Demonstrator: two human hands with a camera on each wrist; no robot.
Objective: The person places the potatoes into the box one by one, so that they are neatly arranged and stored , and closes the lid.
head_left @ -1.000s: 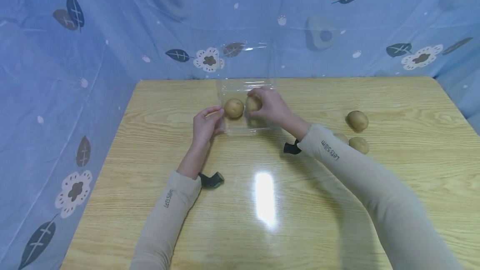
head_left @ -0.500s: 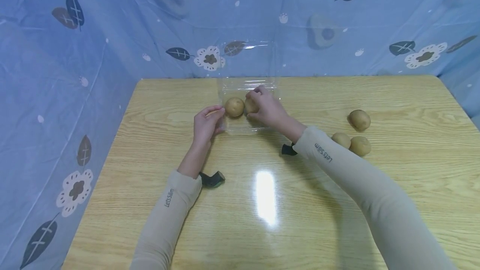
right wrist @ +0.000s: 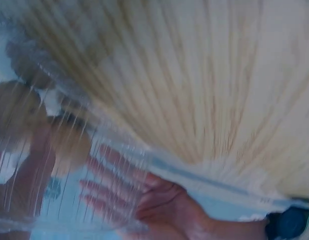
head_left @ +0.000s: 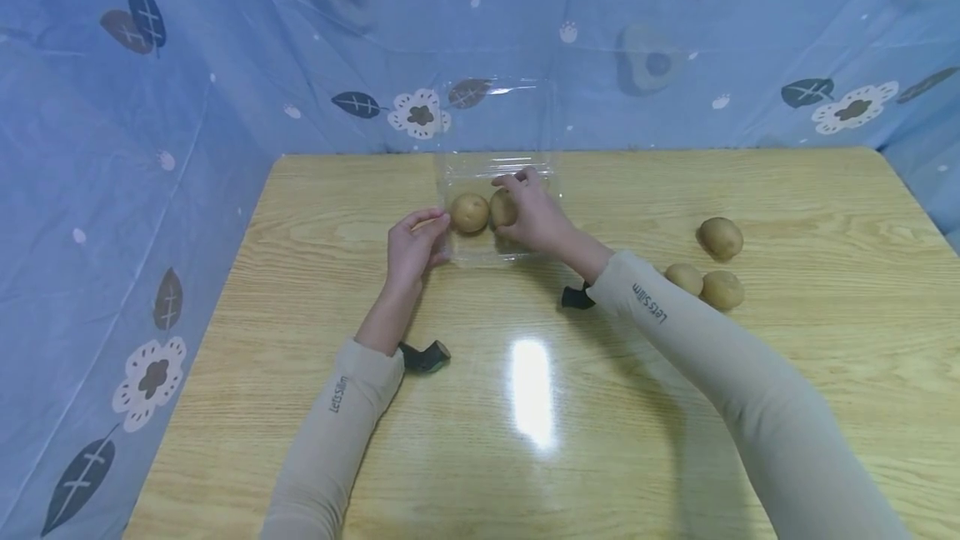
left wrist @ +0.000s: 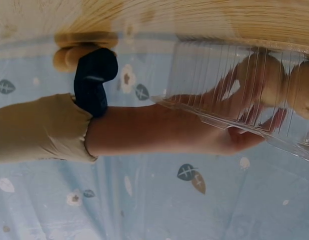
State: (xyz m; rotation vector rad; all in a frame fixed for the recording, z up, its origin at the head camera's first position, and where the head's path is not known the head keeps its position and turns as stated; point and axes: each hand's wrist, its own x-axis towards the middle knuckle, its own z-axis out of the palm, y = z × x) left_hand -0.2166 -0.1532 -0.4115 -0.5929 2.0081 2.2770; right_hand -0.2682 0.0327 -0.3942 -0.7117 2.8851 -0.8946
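A clear plastic clamshell box stands at the table's far middle, its lid raised at the back. One potato lies inside on the left. My right hand grips a second potato inside the box, right beside the first. My left hand pinches the box's front left edge. In the left wrist view, fingers hold the ribbed wall with both potatoes behind it. The right wrist view is blurred, with the palm under the plastic.
Three more potatoes lie on the wooden table to the right: one farther back, two touching near my right sleeve. Blue patterned cloth walls the table at the back and left.
My right hand has lowered its potato into the box until it sits against the first one. The left hand has stayed on the box edge.
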